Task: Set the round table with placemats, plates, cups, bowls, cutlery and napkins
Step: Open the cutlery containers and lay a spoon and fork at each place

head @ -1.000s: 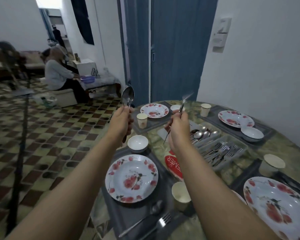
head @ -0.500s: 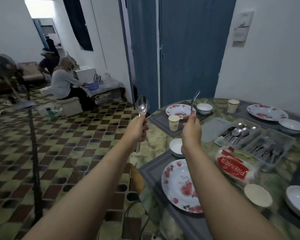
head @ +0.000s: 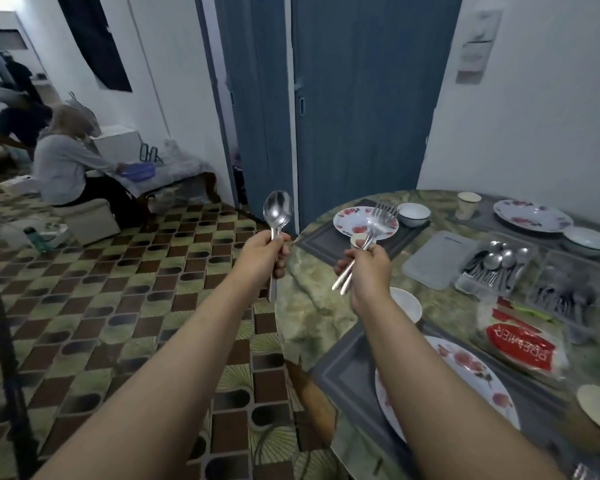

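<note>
My left hand (head: pixel 264 251) grips upright metal spoons (head: pixel 278 209) beside the round table's left edge. My right hand (head: pixel 368 268) holds forks (head: pixel 381 218), tines up, above the green marbled table (head: pixel 312 306). Behind the forks a grey placemat (head: pixel 319 239) carries a floral plate (head: pixel 352 220), a white bowl (head: pixel 413 213) and a paper cup partly hidden by my fingers. Under my right forearm lies a second placemat (head: pixel 343 372) with a floral plate (head: pixel 465 368) and a white bowl (head: pixel 407 303).
A clear cutlery tray (head: pixel 534 275) with spoons and forks sits mid-table beside its lid (head: pixel 437 258) and a red-labelled napkin pack (head: pixel 520 344). A far place setting (head: pixel 530 216) lies at the right. Blue doors (head: pixel 343 98) stand behind; people (head: pixel 66 161) sit far left.
The view has swung left along the table edge. Both hands stay raised with the cutlery; the forks now show tines-on in front of the far plate.
</note>
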